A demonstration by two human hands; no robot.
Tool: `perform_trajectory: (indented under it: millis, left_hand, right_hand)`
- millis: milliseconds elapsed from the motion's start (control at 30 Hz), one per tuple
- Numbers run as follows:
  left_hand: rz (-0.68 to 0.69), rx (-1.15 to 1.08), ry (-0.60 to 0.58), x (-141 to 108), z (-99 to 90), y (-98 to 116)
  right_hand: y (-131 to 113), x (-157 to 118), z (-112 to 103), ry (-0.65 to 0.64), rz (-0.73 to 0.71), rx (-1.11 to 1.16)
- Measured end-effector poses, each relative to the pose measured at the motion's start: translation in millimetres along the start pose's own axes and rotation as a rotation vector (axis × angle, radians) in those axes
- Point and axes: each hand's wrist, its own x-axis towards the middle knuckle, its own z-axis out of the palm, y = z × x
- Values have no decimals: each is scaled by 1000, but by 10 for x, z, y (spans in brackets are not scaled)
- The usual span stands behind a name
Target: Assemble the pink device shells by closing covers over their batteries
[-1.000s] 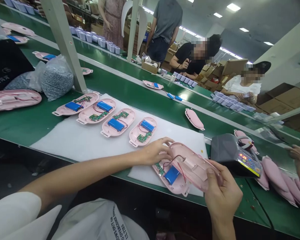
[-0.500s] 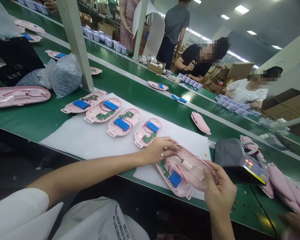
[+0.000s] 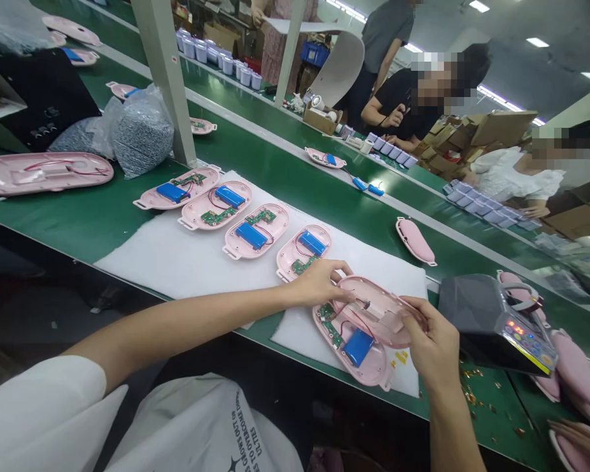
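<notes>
My right hand (image 3: pixel 435 334) is closed on the right end of a pink plastic shell half (image 3: pixel 386 318), its hollow inside facing me. At the shell's left end my left hand (image 3: pixel 322 283) is closed, thumb and fingers at the rim beside thin wires. The tilted half is held above a second pink shell half (image 3: pixel 373 373) lying on the white foam sheet (image 3: pixel 295 335). In that lower half sit a blue battery (image 3: pixel 358 347) and a green circuit board (image 3: pixel 330 326), with red and black wires running upward. The left fingertips partly hide the wires.
Several open pink shells (image 3: pixel 256 231) with batteries and boards lie left of my hands. A grey machine with a lit display (image 3: pixel 496 328) stands at right, near pink shells (image 3: pixel 577 367). Small yellow pieces (image 3: pixel 400 357) lie on the foam. Co-workers sit across the green bench (image 3: pixel 255 174).
The held shell half has lifted and tilted away from the lower half, uncovering more of the battery and the foam. My left fingers have shifted at its left end. The camera view has turned slightly.
</notes>
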Motion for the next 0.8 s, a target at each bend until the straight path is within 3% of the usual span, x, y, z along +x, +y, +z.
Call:
perform_trajectory:
  millis: [100,233,367,533,600,700,733,800]
  left_hand:
    - [16,37,39,-8,32,-9]
    - [20,24,35,-30,38,-16]
    - [64,94,33,-45,20,43]
    - [43,334,-78,17,-20,151]
    - [19,400,-86,38,-27,174]
    - [-10,522,-32,49,-25,171]
    - [-13,550,-16,50,-20,164]
    - [-13,569,-12,48,-3,150]
  right_hand:
    - [-159,117,115,-160,-102,-141]
    - [-310,268,292,-213,-164,-356]
    - [-361,342,309,-183,-221,-238]
    - [-311,325,234,-209,-261,-73]
    - [-99,227,113,-40,-172,96]
    - [483,-2,-192,497,277,396]
    - [706,-65,-305,621,420,456]
    - [1100,-129,-510,685,560,517]
